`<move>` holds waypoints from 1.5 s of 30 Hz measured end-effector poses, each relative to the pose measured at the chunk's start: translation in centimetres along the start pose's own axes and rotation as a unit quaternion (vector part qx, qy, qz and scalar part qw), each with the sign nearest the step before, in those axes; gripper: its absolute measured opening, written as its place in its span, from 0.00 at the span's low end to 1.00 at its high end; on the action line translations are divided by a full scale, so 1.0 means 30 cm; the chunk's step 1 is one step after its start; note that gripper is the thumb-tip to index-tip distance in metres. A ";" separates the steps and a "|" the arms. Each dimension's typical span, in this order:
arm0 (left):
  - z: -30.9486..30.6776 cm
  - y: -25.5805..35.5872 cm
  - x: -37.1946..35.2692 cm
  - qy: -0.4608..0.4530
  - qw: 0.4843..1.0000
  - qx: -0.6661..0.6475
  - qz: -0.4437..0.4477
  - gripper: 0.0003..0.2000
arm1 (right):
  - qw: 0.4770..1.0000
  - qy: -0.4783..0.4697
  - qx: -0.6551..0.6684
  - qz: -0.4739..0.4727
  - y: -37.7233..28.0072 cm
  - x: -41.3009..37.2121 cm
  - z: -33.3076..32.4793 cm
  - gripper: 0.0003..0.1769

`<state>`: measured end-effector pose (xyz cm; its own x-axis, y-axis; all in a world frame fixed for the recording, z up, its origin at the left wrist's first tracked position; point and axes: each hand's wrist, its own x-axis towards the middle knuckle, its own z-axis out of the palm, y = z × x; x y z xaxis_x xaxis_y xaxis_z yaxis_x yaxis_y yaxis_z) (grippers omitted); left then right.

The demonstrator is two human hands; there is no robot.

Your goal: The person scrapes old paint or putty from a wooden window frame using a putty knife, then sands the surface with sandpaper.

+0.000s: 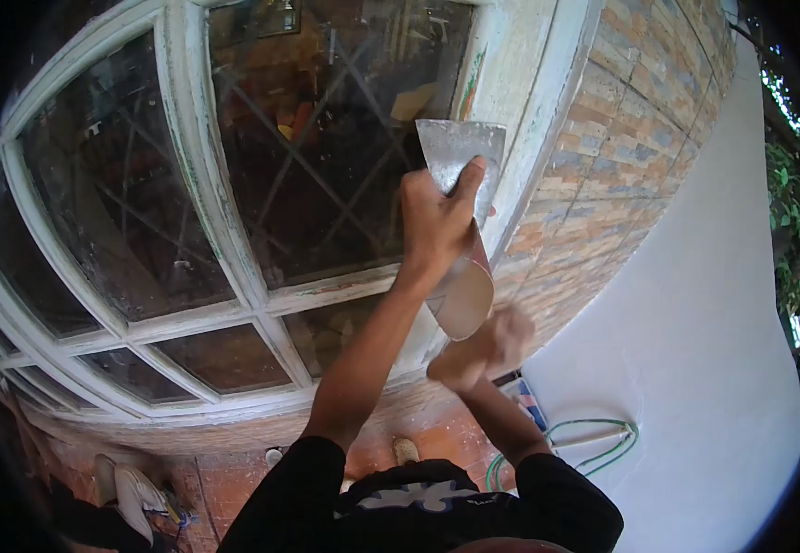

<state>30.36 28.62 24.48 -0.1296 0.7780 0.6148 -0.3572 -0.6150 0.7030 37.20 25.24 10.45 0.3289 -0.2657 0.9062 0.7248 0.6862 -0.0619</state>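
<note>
Head view shows us facing a large white-painted wooden window frame (pixel 220 212) with dusty glass panes. A wall of mixed orange and grey bricks (pixel 621 138) stands to its right, and a plain white plastered surface (pixel 694 323) lies beyond that. A green looped hose (pixel 602 438) lies on that surface.

Our left hand (pixel 432 226) is raised against the worn right upright of the frame. It is closed around a flat grey metal scraper blade (pixel 455 143), with 1 digit stretched up along the blade's face. The blade lies above and beyond this hand, its long axis running up the upright, with its broad edge at the top.

A pale beige rounded sheet (pixel 462 297) hangs just under the left wrist. We cannot tell whether it belongs to the scraper or is a separate piece.

Our right hand (pixel 478 350) sits lower and closer to our body, just beside the bottom of that sheet. It is blurred, so we cannot tell how far open it is or whether it holds anything. Of the 2 hands, the left is the one on the blade.
</note>
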 end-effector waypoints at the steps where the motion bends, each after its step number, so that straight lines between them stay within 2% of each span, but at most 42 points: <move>1: -0.002 -0.004 0.008 0.001 1.000 0.004 0.008 0.14 | 0.997 0.034 0.010 -0.069 0.057 -0.083 -0.012 0.15; 6: 0.006 0.017 0.010 -0.011 1.000 0.001 -0.002 0.14 | 0.982 0.018 -0.088 -0.165 0.030 0.129 0.040 0.10; 10: 0.000 0.015 0.023 -0.013 1.000 -0.020 -0.005 0.16 | 0.988 0.026 -0.021 -0.149 0.021 0.066 0.039 0.11; 14: -0.014 0.014 0.007 -0.028 0.999 -0.008 -0.028 0.14 | 0.990 -0.018 -0.050 -0.133 0.023 0.113 0.081 0.12; 19: -0.018 0.014 0.011 -0.024 0.998 -0.041 -0.033 0.17 | 0.990 0.025 0.015 -0.141 -0.030 0.076 0.015 0.13; 25: -0.016 0.005 -0.004 -0.019 0.996 -0.063 -0.053 0.17 | 0.991 0.034 0.042 -0.122 -0.052 0.115 -0.048 0.15; 30: -0.030 0.031 -0.026 -0.039 0.992 -0.085 -0.081 0.17 | 0.994 -0.013 -0.002 -0.106 0.001 0.121 0.053 0.17; 34: -0.023 0.054 0.013 -0.035 0.992 -0.091 -0.085 0.16 | 0.992 0.021 0.051 -0.113 -0.055 0.116 -0.055 0.18; 39: -0.022 0.083 -0.006 -0.043 0.987 -0.102 -0.115 0.16 | 0.996 -0.026 0.011 -0.089 -0.006 0.138 0.032 0.19; 42: -0.008 0.081 0.002 -0.024 0.988 -0.103 -0.108 0.16 | 0.993 0.014 0.063 -0.101 -0.073 0.133 -0.053 0.20; 45: 0.000 0.079 0.004 -0.011 0.988 -0.111 -0.109 0.16 | 0.993 0.017 0.059 -0.102 -0.060 0.158 -0.061 0.21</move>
<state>29.50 27.26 26.23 -0.0084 0.8841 0.4671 -0.5684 -0.3886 0.7252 38.55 21.51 14.09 0.2041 -0.4293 0.8798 0.7036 0.6892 0.1730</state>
